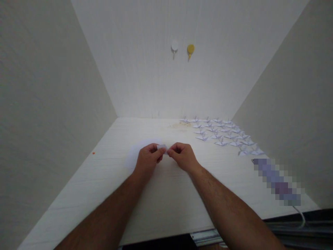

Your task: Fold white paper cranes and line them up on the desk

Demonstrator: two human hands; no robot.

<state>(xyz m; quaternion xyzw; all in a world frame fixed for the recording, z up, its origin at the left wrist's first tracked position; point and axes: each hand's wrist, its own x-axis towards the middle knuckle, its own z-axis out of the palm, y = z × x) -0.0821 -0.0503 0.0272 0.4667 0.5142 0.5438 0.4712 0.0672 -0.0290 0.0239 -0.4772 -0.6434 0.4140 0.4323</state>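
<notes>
A small piece of folded white paper (pixel 162 146) is pinched between the thumb and fingers of my left hand (pixel 150 156). Close beside it, my right hand (pixel 182 155) has its thumb and index finger pressed together at the paper's right edge. Both hands are above the middle of the white table (pixel 161 201). Partly behind my left hand lies a pale white sheet or round patch (pixel 132 152); its exact shape is hidden.
Several folded paper cranes (pixel 221 141) stand in rows at the back right. A pixelated long object (pixel 275 182) with a cable lies at the right edge. A small orange bit (pixel 94 153) is at left. White (pixel 174 46) and yellow (pixel 190 49) hooks hang on the back wall.
</notes>
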